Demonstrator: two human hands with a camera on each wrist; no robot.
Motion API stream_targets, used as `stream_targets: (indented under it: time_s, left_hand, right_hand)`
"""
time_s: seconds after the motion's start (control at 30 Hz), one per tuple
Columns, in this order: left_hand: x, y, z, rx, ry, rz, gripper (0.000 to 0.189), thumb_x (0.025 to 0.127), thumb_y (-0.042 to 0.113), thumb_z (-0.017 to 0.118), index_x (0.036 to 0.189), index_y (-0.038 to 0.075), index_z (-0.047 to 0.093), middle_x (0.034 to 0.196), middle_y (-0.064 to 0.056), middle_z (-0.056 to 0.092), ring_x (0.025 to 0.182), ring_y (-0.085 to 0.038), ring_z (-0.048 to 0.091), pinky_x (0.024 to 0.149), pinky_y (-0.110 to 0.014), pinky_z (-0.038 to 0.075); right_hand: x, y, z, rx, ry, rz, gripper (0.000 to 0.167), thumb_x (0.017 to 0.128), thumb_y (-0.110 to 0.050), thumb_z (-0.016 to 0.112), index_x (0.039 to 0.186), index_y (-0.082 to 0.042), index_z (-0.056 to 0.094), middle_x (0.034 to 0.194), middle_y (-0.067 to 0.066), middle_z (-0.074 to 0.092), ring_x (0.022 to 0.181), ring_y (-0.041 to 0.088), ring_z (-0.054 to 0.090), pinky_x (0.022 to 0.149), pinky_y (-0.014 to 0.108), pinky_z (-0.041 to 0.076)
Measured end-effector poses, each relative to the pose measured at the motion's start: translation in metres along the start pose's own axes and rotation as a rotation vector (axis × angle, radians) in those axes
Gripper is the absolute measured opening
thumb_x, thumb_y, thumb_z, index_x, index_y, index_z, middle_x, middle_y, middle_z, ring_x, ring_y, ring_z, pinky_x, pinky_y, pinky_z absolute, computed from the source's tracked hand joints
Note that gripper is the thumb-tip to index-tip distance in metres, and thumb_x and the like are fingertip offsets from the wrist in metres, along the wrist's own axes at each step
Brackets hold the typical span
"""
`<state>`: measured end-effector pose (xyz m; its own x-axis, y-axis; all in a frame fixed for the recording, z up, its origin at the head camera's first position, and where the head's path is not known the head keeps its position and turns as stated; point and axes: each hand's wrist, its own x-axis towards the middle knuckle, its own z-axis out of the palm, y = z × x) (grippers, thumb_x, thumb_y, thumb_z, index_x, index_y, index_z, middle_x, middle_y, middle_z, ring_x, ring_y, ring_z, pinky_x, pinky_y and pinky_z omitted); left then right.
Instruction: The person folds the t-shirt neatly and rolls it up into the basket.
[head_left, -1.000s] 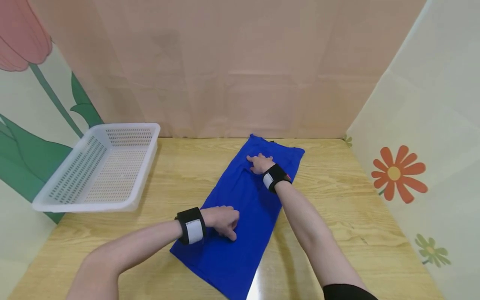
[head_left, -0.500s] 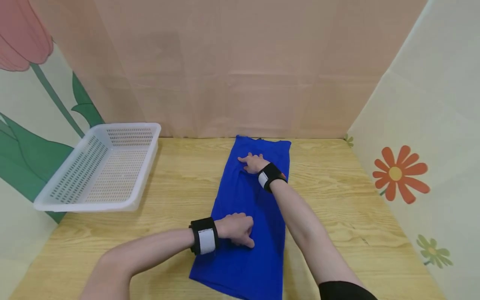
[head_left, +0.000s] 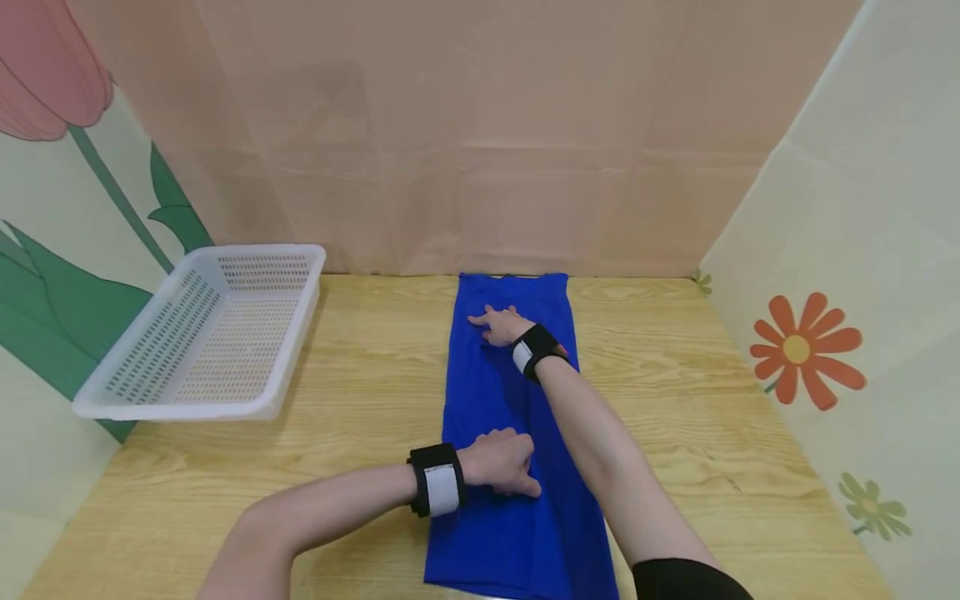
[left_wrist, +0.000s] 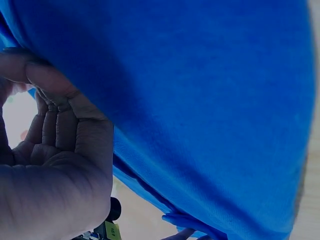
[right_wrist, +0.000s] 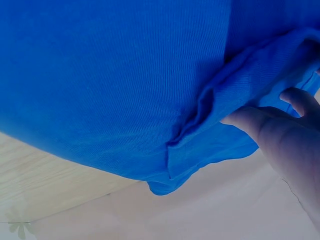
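A long folded piece of blue cloth [head_left: 480, 392] lies lengthwise on the wooden table, its far end at the back edge. Near its far end my right hand [head_left: 504, 326] rests on it with fingers spread. Closer to me, my left hand [head_left: 501, 462] touches the middle of the cloth, fingers loosely bent and thumb down. In the left wrist view, the palm of the left hand [left_wrist: 65, 145] is bare beside the blue cloth [left_wrist: 210, 100]. Beside a folded edge of the ribbed cloth [right_wrist: 115, 90], the right hand [right_wrist: 295, 135] is partly out of frame.
A white perforated plastic basket [head_left: 288, 367] stands at the table's left. The wooden table [head_left: 697, 467] meets a pinkish backdrop [head_left: 540, 167] at the rear. Side panels show a tulip on the left and an orange flower [head_left: 797, 350] on the right.
The cloth has turned from a slant to nearly straight. Its near end swung right and its far end shifted left. My left hand moved right; my right hand moved slightly left.
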<state>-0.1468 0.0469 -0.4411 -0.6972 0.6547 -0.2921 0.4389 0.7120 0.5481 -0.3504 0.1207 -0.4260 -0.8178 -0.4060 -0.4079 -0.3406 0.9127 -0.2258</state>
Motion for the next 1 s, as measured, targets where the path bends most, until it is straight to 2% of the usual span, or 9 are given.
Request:
stream_targets:
  time_s: [0.3, 0.53, 0.63, 0.73, 0.8, 0.87, 0.93, 1.0]
  left_hand:
    - [0.002, 0.001, 0.000, -0.018, -0.027, -0.008, 0.037, 0.075, 0.036, 0.067, 0.048, 0.015, 0.054, 0.041, 0.007, 0.051, 0.036, -0.008, 0.049, 0.033, -0.024, 0.035]
    - [-0.001, 0.004, -0.006, -0.060, -0.080, -0.025, 0.033, 0.079, 0.033, 0.064, 0.052, 0.015, 0.059, 0.045, 0.006, 0.054, 0.041, -0.009, 0.053, 0.038, -0.024, 0.039]
    - [-0.002, 0.002, -0.009, -0.090, -0.108, 0.042, 0.031, 0.082, 0.028, 0.061, 0.054, 0.014, 0.062, 0.047, 0.006, 0.056, 0.041, -0.009, 0.054, 0.040, -0.023, 0.042]
    - [-0.003, -0.004, -0.013, -0.136, -0.118, 0.169, 0.026, 0.085, 0.021, 0.057, 0.061, 0.014, 0.064, 0.051, 0.008, 0.057, 0.044, -0.006, 0.055, 0.042, -0.020, 0.044]
    - [-0.004, -0.012, -0.019, -0.149, -0.093, 0.262, 0.022, 0.087, 0.019, 0.055, 0.067, 0.014, 0.065, 0.055, 0.008, 0.056, 0.046, -0.004, 0.054, 0.044, -0.019, 0.044]
    - [-0.004, -0.022, -0.028, -0.148, -0.029, 0.335, 0.017, 0.088, 0.018, 0.053, 0.075, 0.015, 0.065, 0.060, 0.010, 0.056, 0.050, -0.002, 0.052, 0.047, -0.018, 0.043]
    - [-0.004, -0.034, -0.039, -0.121, 0.065, 0.374, 0.014, 0.088, 0.017, 0.053, 0.082, 0.014, 0.065, 0.065, 0.010, 0.056, 0.054, -0.001, 0.051, 0.050, -0.017, 0.043]
    - [-0.004, -0.048, -0.051, -0.068, 0.168, 0.384, 0.011, 0.087, 0.015, 0.054, 0.089, 0.012, 0.064, 0.073, 0.009, 0.057, 0.061, -0.003, 0.051, 0.056, -0.017, 0.042]
  right_hand:
    - [0.002, 0.001, 0.003, 0.006, -0.004, -0.005, 0.049, 0.093, -0.018, 0.044, 0.137, -0.033, 0.029, 0.147, 0.008, 0.009, 0.128, 0.044, 0.002, 0.099, 0.057, 0.010]
    - [0.003, 0.005, 0.004, -0.016, -0.001, -0.020, 0.050, 0.094, -0.017, 0.042, 0.138, -0.033, 0.026, 0.147, 0.009, 0.008, 0.128, 0.046, 0.002, 0.098, 0.059, 0.011]
    - [0.001, 0.008, 0.005, 0.018, 0.019, -0.036, 0.049, 0.094, -0.015, 0.041, 0.138, -0.032, 0.027, 0.147, 0.009, 0.010, 0.128, 0.045, 0.002, 0.098, 0.058, 0.012]
    - [0.000, 0.014, 0.008, 0.069, 0.064, -0.078, 0.049, 0.094, -0.013, 0.038, 0.139, -0.030, 0.028, 0.146, 0.010, 0.014, 0.128, 0.044, 0.004, 0.099, 0.056, 0.013]
    - [-0.002, 0.018, 0.009, 0.091, 0.112, -0.126, 0.049, 0.094, -0.012, 0.037, 0.139, -0.027, 0.028, 0.144, 0.012, 0.019, 0.129, 0.042, 0.008, 0.100, 0.054, 0.014]
    - [-0.005, 0.023, 0.010, 0.110, 0.167, -0.170, 0.047, 0.094, -0.011, 0.038, 0.139, -0.023, 0.030, 0.143, 0.013, 0.024, 0.129, 0.040, 0.011, 0.101, 0.053, 0.014]
    - [-0.010, 0.028, 0.009, 0.121, 0.235, -0.214, 0.045, 0.093, -0.011, 0.041, 0.137, -0.019, 0.035, 0.139, 0.013, 0.031, 0.128, 0.037, 0.019, 0.101, 0.050, 0.017]
    - [-0.015, 0.035, 0.009, 0.134, 0.293, -0.239, 0.041, 0.093, -0.011, 0.044, 0.134, -0.016, 0.041, 0.135, 0.011, 0.039, 0.122, 0.031, 0.033, 0.097, 0.045, 0.027]
